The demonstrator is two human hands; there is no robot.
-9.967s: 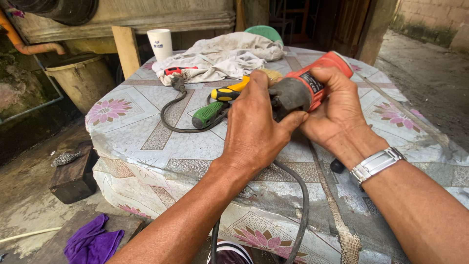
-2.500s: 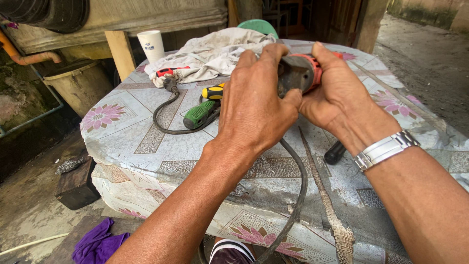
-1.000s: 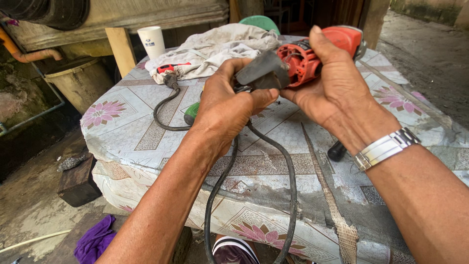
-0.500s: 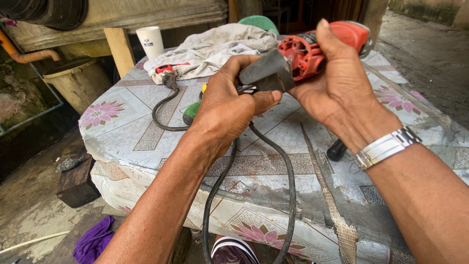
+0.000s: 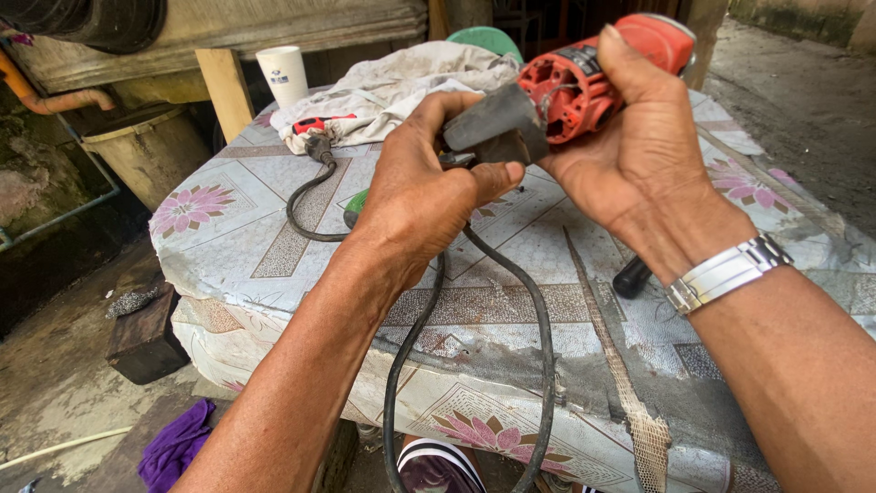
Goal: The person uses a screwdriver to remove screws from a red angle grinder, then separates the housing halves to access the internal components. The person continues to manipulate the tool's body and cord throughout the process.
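I hold a red power tool (image 5: 584,78) above a table covered with a floral cloth (image 5: 228,246). My right hand (image 5: 639,146) grips its red body; a metal watch is on that wrist. My left hand (image 5: 424,192) holds the dark grey rear cover (image 5: 493,123), which sits pulled back from the red body so the inner parts show. A black cable (image 5: 538,365) hangs from the tool in a loop below the table edge. A green-handled tool (image 5: 354,205) lies on the table, mostly hidden behind my left hand.
A crumpled white rag (image 5: 392,87), a black plug with cord (image 5: 315,151) and a white cup (image 5: 285,73) are at the table's far side. A black handle (image 5: 631,277) lies near my right wrist. A purple cloth (image 5: 173,447) and a dark block (image 5: 141,338) lie on the ground at left.
The grey rear cover has come away from the red body, exposing the inside. Both hands have lifted the tool higher above the table and tilted it.
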